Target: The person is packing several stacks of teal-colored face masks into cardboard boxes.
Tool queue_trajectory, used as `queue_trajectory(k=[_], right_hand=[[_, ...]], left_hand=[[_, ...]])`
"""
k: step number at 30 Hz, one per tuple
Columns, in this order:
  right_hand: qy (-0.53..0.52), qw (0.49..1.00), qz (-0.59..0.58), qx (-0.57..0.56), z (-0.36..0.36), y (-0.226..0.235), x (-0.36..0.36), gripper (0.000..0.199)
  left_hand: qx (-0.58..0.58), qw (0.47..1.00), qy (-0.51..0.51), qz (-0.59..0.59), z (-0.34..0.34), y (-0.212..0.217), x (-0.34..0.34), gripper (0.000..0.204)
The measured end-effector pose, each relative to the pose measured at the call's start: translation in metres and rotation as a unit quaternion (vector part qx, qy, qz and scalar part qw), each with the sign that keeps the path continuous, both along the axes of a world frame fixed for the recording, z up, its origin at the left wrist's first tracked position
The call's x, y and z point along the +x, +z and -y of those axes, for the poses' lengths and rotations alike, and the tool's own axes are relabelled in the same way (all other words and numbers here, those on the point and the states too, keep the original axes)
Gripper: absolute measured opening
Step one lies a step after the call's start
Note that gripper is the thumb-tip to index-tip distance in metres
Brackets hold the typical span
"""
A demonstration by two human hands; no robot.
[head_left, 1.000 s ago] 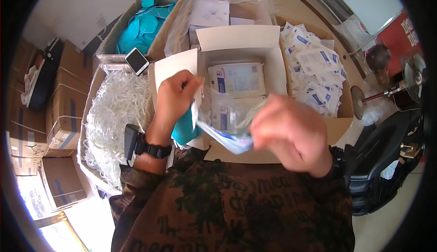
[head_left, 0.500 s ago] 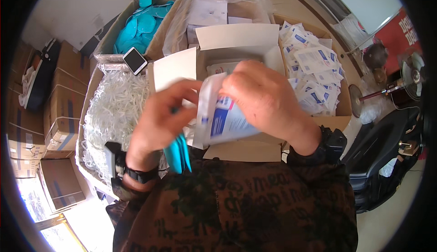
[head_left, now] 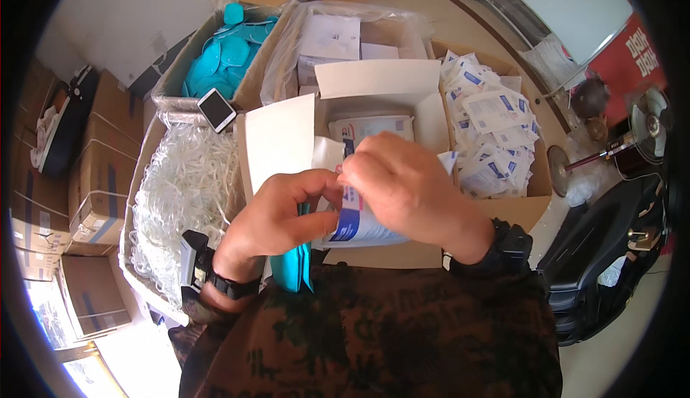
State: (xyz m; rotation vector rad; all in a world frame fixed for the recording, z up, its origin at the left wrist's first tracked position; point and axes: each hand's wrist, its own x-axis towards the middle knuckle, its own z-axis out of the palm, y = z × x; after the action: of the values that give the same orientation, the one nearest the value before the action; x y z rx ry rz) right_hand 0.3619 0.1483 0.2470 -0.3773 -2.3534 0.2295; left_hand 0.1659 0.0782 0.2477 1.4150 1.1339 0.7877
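Both of my hands meet over an open carton (head_left: 431, 119), at a white-and-blue printed plastic packet (head_left: 370, 229). My right hand (head_left: 410, 186) is closed, pinching the packet's upper edge between thumb and fingers. From the left, my left hand (head_left: 277, 215) has its curled fingertips at the same edge, touching or almost touching the right fingers. Under the left palm hang several flat teal folded pieces (head_left: 289, 269), held by that hand. Whether the packet's mouth is parted is hidden by my fingers. Similar packets (head_left: 377, 126) lie inside the carton.
White stringy bands (head_left: 183, 204) fill a box at left, with a phone (head_left: 215, 110) on its far corner. Beyond are a box of teal pieces (head_left: 223, 57) and a plastic-lined box of white cartons (head_left: 329, 37). Loose packets (head_left: 496, 121) fill a box at right.
My left hand has moved right and closed in on the packet's edge beside my right hand. Both hands and the packet sit slightly lower in the picture.
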Motion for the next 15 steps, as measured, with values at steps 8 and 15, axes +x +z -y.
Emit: queue_trajectory(k=[8,15], right_hand=[[-0.01,0.999,-0.035,-0.037,-0.009,0.008,-0.001,0.009],[-0.141,0.941,0.094,-0.291,-0.075,0.008,0.029,0.026]], left_hand=[[0.036,0.98,0.197,0.018,0.005,-0.012,-0.01,0.008],[0.249,0.877,0.393,0.12,0.025,-0.016,-0.105,0.012]])
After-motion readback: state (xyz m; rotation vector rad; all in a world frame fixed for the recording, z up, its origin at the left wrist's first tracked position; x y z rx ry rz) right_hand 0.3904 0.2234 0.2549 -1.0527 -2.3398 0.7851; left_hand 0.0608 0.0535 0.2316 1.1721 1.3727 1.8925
